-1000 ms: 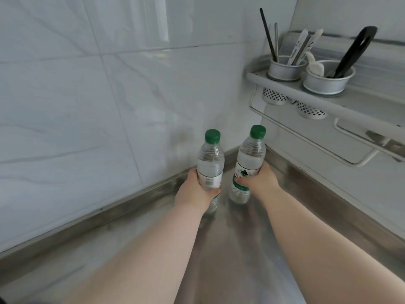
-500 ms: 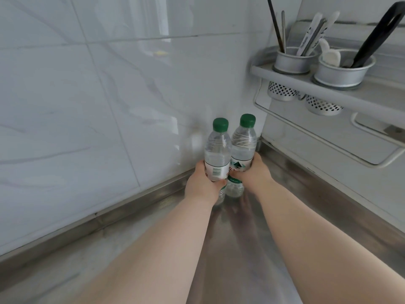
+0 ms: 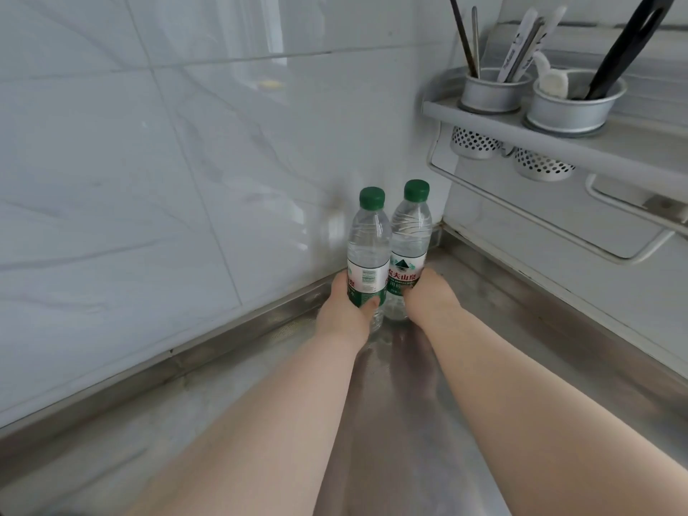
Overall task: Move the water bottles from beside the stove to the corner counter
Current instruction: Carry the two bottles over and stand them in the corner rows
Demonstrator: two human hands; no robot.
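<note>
Pushed deeper into the corner since 1 second ago: 2 clear green-capped plastic water bottles (image 3: 387, 251), upright, touching, resting on the steel counter (image 3: 484, 299). Left hand (image 3: 344, 310) and right hand (image 3: 428, 292) each wrapping 1, directly ahead; release looking imminent.

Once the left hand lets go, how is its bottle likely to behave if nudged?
The left bottle looks full, so probably heavy and stable for its size. It is tall and narrow, so a push near the green cap could tip it. The smooth steel counter may let it slide.
</note>
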